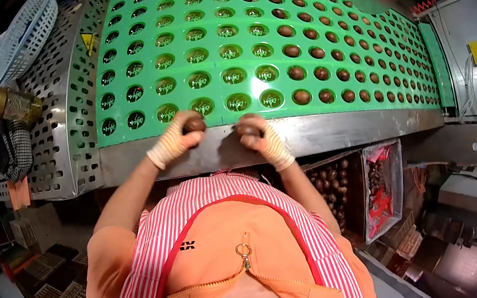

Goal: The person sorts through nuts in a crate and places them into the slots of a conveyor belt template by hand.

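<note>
I have a round brown ball (194, 125) in my left hand's (176, 139) curled fingers; my right hand (265, 140) grips a second ball (247, 130).

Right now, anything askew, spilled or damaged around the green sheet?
No clear spill or damage. The blue basket, upper left, looks askew: it appears tilted, though lens distortion may exaggerate that. Brown balls sit in cups.
</note>
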`<action>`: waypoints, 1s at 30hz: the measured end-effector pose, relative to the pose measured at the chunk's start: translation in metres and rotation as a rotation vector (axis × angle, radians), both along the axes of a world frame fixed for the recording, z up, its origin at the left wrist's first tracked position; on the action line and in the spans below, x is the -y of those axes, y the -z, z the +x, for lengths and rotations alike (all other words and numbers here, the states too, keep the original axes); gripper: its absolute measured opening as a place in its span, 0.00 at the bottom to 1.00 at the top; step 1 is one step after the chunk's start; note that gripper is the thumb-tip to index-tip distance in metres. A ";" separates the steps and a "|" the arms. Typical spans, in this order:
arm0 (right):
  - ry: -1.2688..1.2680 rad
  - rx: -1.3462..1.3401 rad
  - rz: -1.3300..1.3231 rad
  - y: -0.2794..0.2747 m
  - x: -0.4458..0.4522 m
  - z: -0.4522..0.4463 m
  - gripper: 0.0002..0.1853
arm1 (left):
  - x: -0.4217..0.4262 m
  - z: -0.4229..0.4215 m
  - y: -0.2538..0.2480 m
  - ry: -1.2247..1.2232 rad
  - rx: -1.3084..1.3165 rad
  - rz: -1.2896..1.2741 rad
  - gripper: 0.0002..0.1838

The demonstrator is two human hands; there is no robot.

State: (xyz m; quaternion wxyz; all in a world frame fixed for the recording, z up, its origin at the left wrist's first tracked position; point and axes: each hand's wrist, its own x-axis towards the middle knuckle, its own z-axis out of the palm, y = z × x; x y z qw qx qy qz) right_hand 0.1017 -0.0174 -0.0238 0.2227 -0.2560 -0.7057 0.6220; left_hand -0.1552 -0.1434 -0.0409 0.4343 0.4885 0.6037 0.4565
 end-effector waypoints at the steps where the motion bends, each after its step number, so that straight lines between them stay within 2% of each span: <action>1: 0.081 -0.024 -0.139 -0.008 -0.011 0.002 0.22 | -0.007 -0.014 -0.001 -0.002 -0.063 0.000 0.29; 2: 0.162 -0.051 -0.277 -0.012 -0.025 0.006 0.22 | -0.016 -0.025 -0.010 -0.005 -0.126 0.002 0.30; 4: 0.252 0.065 -0.257 -0.015 -0.073 0.011 0.21 | -0.050 -0.037 -0.020 0.114 -0.295 0.024 0.27; 6: 0.325 0.028 -0.334 -0.019 -0.110 -0.004 0.21 | -0.093 -0.025 -0.032 0.213 -0.361 0.030 0.26; 7: 0.331 0.030 -0.467 -0.021 -0.125 -0.005 0.23 | -0.119 -0.014 -0.031 0.259 -0.401 0.019 0.26; 10: 0.315 0.168 -0.456 0.009 -0.156 -0.022 0.23 | -0.175 0.012 -0.025 0.343 -0.555 -0.143 0.27; 12: 0.303 0.259 -0.375 0.029 -0.169 -0.022 0.22 | -0.198 0.012 0.005 0.402 -0.539 -0.200 0.29; 14: 0.382 0.154 -0.346 0.009 -0.178 -0.024 0.22 | -0.205 0.006 0.005 0.370 -0.480 -0.127 0.29; 15: 0.380 0.184 -0.337 -0.006 -0.189 -0.025 0.21 | -0.211 0.001 0.000 0.311 -0.426 -0.120 0.27; 16: 0.336 0.200 -0.225 -0.003 -0.207 -0.030 0.20 | -0.220 -0.008 -0.009 0.335 -0.358 -0.121 0.27; 18: 0.284 0.399 -0.159 -0.005 -0.232 -0.050 0.21 | -0.238 -0.016 0.000 0.055 -0.255 -0.023 0.30; 19: 0.213 0.484 0.032 0.004 -0.244 -0.058 0.23 | -0.248 -0.021 0.007 0.027 -0.302 0.016 0.33; 21: 0.061 0.647 0.410 0.020 -0.255 -0.070 0.26 | -0.261 -0.031 0.013 0.161 -0.604 -0.163 0.34; 22: 0.033 0.702 0.448 0.021 -0.258 -0.072 0.27 | -0.264 -0.035 0.014 0.231 -0.752 -0.257 0.34; 23: 0.003 0.758 0.486 0.019 -0.264 -0.072 0.28 | -0.261 -0.040 0.014 0.219 -0.831 -0.211 0.34; 24: -0.026 0.814 0.523 0.010 -0.268 -0.074 0.29 | -0.263 -0.047 0.012 0.173 -0.783 -0.185 0.33; 25: -0.015 0.835 0.516 0.002 -0.275 -0.077 0.31 | -0.266 -0.054 0.009 0.128 -0.735 -0.161 0.31; 26: 0.031 0.756 0.442 -0.002 -0.284 -0.076 0.28 | -0.269 -0.061 0.010 0.082 -0.687 -0.137 0.30; 27: 0.103 0.661 0.534 0.007 -0.292 -0.080 0.25 | -0.287 -0.074 0.016 0.130 -0.500 -0.120 0.27; 28: 0.176 0.562 0.626 0.014 -0.300 -0.087 0.23 | -0.293 -0.067 0.011 -0.056 -0.425 -0.170 0.23; 29: 0.117 0.494 0.495 0.020 -0.306 -0.097 0.19 | -0.306 -0.064 0.026 -0.111 -0.487 0.023 0.21; 30: 0.040 0.521 0.663 0.034 -0.311 -0.101 0.19 | -0.318 -0.064 0.045 -0.164 -0.547 0.216 0.19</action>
